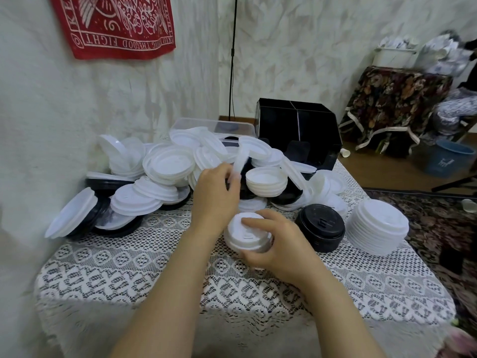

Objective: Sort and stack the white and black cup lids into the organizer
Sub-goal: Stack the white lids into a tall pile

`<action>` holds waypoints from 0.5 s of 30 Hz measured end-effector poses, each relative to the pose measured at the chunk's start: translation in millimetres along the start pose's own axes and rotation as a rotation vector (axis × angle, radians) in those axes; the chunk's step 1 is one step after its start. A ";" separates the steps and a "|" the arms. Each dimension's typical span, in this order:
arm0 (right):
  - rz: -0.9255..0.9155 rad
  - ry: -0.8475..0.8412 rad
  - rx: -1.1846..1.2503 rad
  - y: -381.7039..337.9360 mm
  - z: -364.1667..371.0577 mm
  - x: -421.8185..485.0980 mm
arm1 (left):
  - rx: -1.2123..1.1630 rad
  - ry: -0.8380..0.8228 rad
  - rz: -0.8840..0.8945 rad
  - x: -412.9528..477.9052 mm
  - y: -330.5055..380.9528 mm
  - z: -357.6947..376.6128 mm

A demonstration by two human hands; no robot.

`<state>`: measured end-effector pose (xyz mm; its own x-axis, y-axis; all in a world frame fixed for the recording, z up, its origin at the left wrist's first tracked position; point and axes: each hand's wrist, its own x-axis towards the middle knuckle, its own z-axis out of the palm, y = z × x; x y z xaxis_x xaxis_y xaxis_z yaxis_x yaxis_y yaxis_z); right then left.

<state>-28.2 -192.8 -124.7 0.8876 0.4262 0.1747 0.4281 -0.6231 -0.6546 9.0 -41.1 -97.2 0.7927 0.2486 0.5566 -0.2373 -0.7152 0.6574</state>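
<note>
While a heap of white and black lids [160, 166] sprawled from 9 o'clock to 12 o'clock on the lace-covered table [124, 270], a person's left hand [219, 188] was at the heap's near edge, fingers curled and pinching a single white lid [239, 160] held on edge above the pile. The right hand [275, 244], at the centre of the table, was wrapped around a short stack of white lids [237, 239], thumb at its near side and fingers laid over its top, the stack sitting on the cloth. Just beside it at 3 o'clock stood a stack of black lids [321, 229], and farther along at 3 o'clock, near the table's right edge, a taller stack of white lids [379, 228]. The black organizer [307, 125] sat at the table's 1 o'clock corner, behind the heap, its divided compartments open at the top; what they held could not be made out. A clear plastic container [204, 124] lay at 12 o'clock, on the organizer's 9 o'clock side and partly hidden by lids. On the wall at 11 o'clock hung a red printed cloth [116, 24]. Off the table at 2 o'clock stood a piece of furniture draped in flower-patterned fabric [397, 99], with a blue bucket [449, 157] on the floor at its 5 o'clock.
</note>
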 end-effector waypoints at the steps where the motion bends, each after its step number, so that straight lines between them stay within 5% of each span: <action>1: 0.018 -0.046 -0.019 0.3 -1.9 -2.4 | -0.183 0.016 -0.123 1.1 3.5 -5.2; 6: 0.108 -0.135 -0.005 -2.8 -1.4 -4.1 | -0.913 -0.013 -0.531 -1.4 12.2 -30.2; 15: 0.116 -0.121 0.098 -6.6 -5.1 -6.8 | -1.089 -0.038 -0.649 -4.2 1.8 -38.6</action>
<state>-36.2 -194.9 -117.9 0.9005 0.4347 0.0084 0.3005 -0.6083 -0.7346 -16.5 -18.3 -78.7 0.9473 0.3193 -0.0267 -0.1236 0.4411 0.8889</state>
